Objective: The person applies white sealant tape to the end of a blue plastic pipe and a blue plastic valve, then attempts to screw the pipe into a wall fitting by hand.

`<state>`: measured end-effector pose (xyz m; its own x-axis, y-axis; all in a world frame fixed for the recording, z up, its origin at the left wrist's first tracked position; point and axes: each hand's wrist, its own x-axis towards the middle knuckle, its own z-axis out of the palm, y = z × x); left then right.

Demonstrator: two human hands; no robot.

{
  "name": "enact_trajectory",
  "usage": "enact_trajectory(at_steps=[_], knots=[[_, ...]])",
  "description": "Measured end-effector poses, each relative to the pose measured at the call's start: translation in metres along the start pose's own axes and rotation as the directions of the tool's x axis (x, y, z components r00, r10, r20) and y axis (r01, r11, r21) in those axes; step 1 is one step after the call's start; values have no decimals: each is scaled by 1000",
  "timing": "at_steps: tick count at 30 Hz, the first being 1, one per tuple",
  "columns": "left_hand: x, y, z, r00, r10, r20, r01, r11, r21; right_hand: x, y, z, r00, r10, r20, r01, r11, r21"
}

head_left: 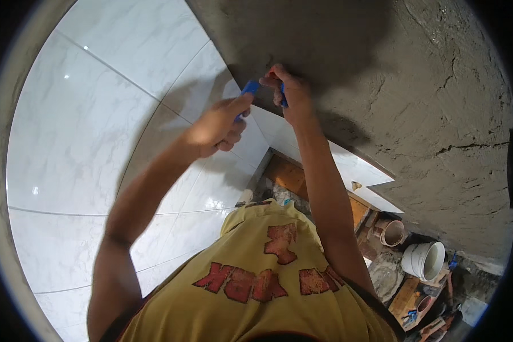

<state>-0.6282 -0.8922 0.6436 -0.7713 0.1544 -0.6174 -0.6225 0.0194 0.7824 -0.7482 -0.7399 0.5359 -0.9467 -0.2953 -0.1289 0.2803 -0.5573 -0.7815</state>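
Note:
My left hand (219,126) is closed around a blue piece (249,88) whose flat end sticks out above the thumb. Close beside it on the right, my right hand (293,96) grips a blue object (284,96). Something small and orange-red (275,69) shows at its fingertips. The exact kind of these pieces cannot be made out. Both hands are raised near the corner where white marbled wall tiles (91,131) meet a wall of rough grey mortar (416,102). Under my right forearm, a lower row of white tile (347,165) runs along the mortar wall.
Below on the right stand a white bucket (413,259) and a brownish bucket (392,232). Tools and small blue pieces (409,316) lie around a wooden board (403,299). Cracks (473,147) run through the mortar. The tile row has a stepped, exposed edge.

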Motion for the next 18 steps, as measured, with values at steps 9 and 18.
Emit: enact_trajectory(at_steps=[9, 18], knots=[[-3, -134, -11, 898, 389, -207, -439, 824, -358, -109, 45, -46, 998, 66, -5, -64, 960, -271], [43, -204, 100, 901, 433, -39, -383, 747, -543, -241, 50, -56, 998, -65, -24, 19, 588, -808]])
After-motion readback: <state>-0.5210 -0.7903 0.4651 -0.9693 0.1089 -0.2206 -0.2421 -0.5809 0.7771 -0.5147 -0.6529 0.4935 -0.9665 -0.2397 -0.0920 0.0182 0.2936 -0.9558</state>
